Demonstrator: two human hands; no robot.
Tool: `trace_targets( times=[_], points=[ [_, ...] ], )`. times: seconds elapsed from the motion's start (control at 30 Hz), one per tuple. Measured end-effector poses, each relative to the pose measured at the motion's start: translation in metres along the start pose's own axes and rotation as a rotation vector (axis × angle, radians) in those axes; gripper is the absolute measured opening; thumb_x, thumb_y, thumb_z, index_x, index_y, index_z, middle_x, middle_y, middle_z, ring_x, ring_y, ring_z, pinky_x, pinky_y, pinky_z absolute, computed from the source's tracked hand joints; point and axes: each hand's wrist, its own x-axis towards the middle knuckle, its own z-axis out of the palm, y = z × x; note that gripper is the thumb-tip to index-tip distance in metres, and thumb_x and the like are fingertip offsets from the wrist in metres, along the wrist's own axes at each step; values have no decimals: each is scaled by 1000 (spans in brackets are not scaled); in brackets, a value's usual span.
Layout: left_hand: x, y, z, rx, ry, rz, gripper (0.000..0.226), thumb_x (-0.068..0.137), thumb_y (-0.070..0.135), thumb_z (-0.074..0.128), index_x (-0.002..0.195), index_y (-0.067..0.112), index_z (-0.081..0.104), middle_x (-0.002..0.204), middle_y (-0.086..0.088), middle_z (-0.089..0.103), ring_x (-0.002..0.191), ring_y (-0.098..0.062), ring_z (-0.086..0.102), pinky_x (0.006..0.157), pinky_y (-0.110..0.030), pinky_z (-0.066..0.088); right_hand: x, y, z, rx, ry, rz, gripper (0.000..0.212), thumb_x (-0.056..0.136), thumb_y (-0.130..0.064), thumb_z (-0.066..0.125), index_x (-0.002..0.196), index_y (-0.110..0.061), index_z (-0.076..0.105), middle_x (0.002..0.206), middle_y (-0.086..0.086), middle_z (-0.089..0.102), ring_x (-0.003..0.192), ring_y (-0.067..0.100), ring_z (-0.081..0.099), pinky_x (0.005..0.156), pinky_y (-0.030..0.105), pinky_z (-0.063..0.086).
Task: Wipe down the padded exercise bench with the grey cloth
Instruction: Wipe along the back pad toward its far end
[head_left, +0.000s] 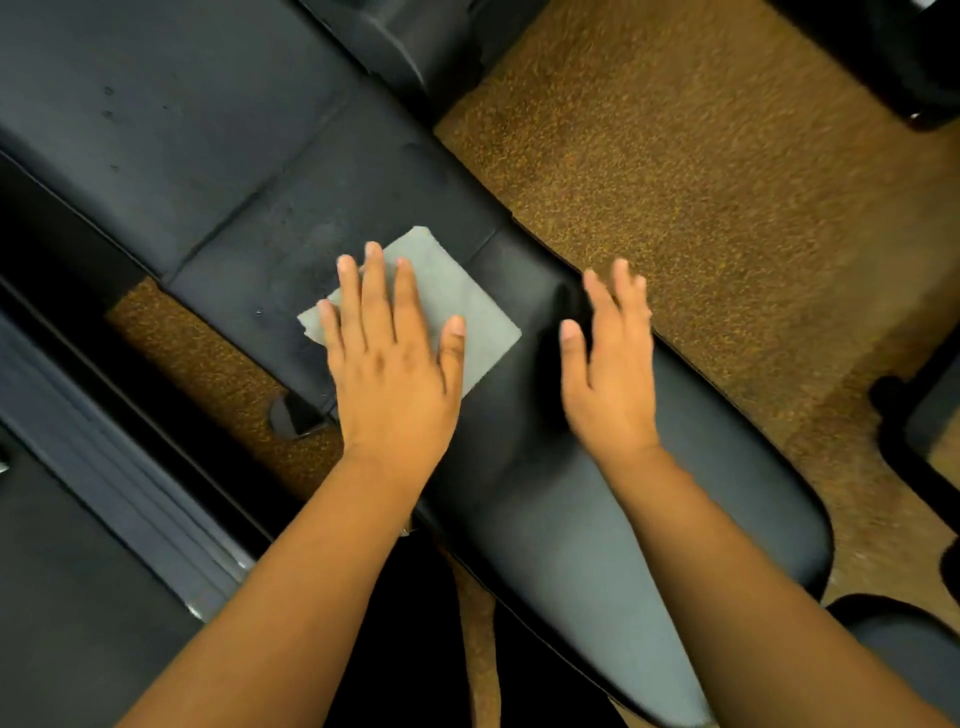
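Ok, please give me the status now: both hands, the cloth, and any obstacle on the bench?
Left hand flat on grey cloth, fingers spread. Right hand open beside it, holding nothing. Cloth lies on bench pad. No obstacle visible on pad.

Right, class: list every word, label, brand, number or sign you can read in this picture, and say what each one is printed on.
None: no readable text appears anywhere.
Grey cloth: plain, no label showing.
Padded exercise bench: bare black upholstery, no brand or number visible.
Brown speckled floor: unmarked.
The picture is slightly motion-blurred, so very small print could be missed.
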Motion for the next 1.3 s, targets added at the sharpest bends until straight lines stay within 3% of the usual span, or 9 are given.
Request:
trace_targets(
  times=[0.07,0.2,0.3,0.37,0.6,0.83,1.0,1.13,1.3],
  points=[
    [4,5,13,116,-46,16,69,102,49,27,151,1,23,159,-19,16,148,-35,9,118,-55,7,2,28,-7,-78,-26,105,53,102,-37,35,151,-15,34,162,11,18,151,32,7,121,52,11],
    [6,14,27,218,-102,-29,75,98,50,29,153,0,13,161,-18,9,148,-36,4,118,-57,2,16,58,-10,-227,-94,44,59,100,-49,27,148,-16,38,155,11,36,143,32,30,117,49,23],
    [1,18,33,251,-94,-13,74,97,47,29,153,2,10,161,-16,9,148,-36,4,118,-57,1,29,68,-13,-298,-59,57,61,99,-52,21,136,-15,52,128,11,63,113,35,58,93,45,44],
    [-4,18,37,265,-96,42,74,96,46,30,153,4,10,161,-14,9,148,-35,5,118,-56,1,31,72,-11,-371,-20,57,59,99,-53,21,123,-16,60,107,11,69,95,37,62,75,40,45],
    [0,37,48,274,-150,377,60,103,43,24,154,12,19,161,-8,19,148,-30,12,118,-54,9,31,73,-9,-354,55,11,36,100,-43,31,77,-18,43,70,8,54,63,33,51,55,35,29],
    [72,50,47,260,-134,342,60,103,43,24,154,12,18,161,-8,17,148,-31,9,119,-53,4,30,76,-7,-340,67,0,36,100,-41,31,79,-16,47,69,4,50,61,29,48,56,34,28],
    [19,50,52,205,-183,466,62,102,42,29,155,13,17,162,-8,14,149,-30,9,118,-54,8,32,75,-7,-345,54,-5,42,99,-40,28,88,-12,57,75,7,59,67,33,53,57,36,31],
    [-32,40,49,208,-194,383,61,102,41,32,155,14,18,162,-6,15,149,-28,12,118,-53,12,31,76,-8,-325,44,1,43,99,-40,27,93,-12,60,77,7,60,68,32,54,58,35,31],
    [-4,46,48,213,-176,306,59,102,41,26,155,15,17,161,-7,14,149,-28,11,119,-51,7,30,74,-9,-324,58,24,33,99,-39,29,75,-19,40,66,-3,42,59,25,41,57,33,24]
  ],
)
